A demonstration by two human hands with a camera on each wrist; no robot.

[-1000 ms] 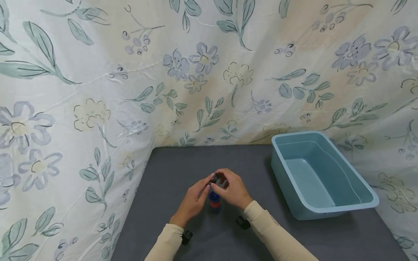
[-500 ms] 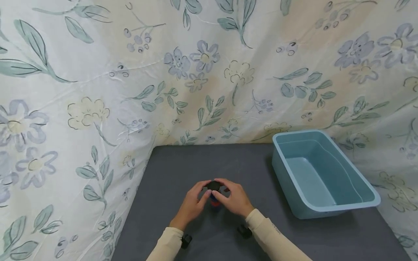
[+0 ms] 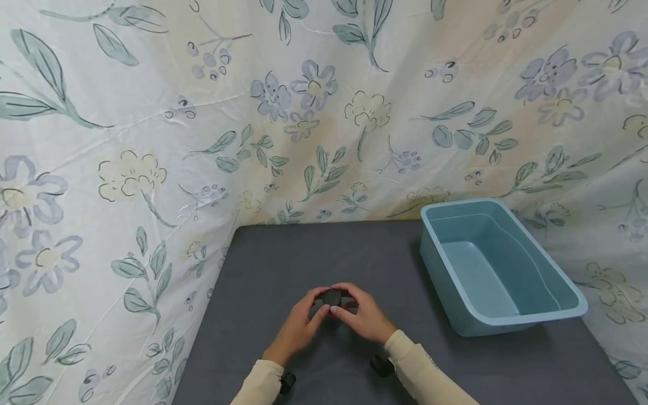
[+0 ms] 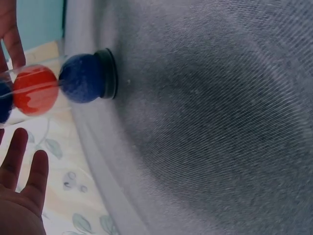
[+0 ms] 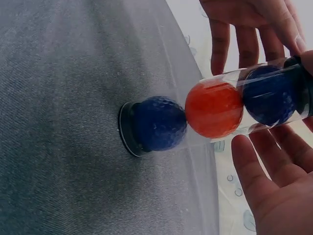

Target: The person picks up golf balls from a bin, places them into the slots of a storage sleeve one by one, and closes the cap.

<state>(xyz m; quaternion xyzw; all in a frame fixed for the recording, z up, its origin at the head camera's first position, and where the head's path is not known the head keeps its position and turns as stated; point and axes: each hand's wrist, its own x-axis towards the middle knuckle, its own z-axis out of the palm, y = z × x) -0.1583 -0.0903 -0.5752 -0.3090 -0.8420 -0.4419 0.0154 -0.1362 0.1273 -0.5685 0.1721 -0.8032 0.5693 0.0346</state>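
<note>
A clear tube point(image 5: 233, 78) stands upright on the table, holding an orange golf ball point(image 5: 214, 108) between a lower blue golf ball point(image 5: 160, 122) and an upper blue golf ball point(image 5: 269, 95). Its foot is a dark base cap point(image 4: 110, 73). Over the tube's top lies a round black cap point(image 3: 332, 297), level. My left hand point(image 3: 297, 327) pinches this cap from the left between thumb and fingers, and my right hand point(image 3: 368, 318) does so from the right. Both thumb tips meet at its near edge. From above, cap and hands hide most of the tube.
A light blue plastic bin point(image 3: 440, 270) stands on the right side of the dark grey table point(image 3: 283, 253). Floral cloth point(image 3: 314, 185) hangs behind the table and along its sides.
The black cap was tilted in my fingers above the tube; it has turned level and come down over the top. Both hands have lowered with it, covering the blue ball seen earlier.
</note>
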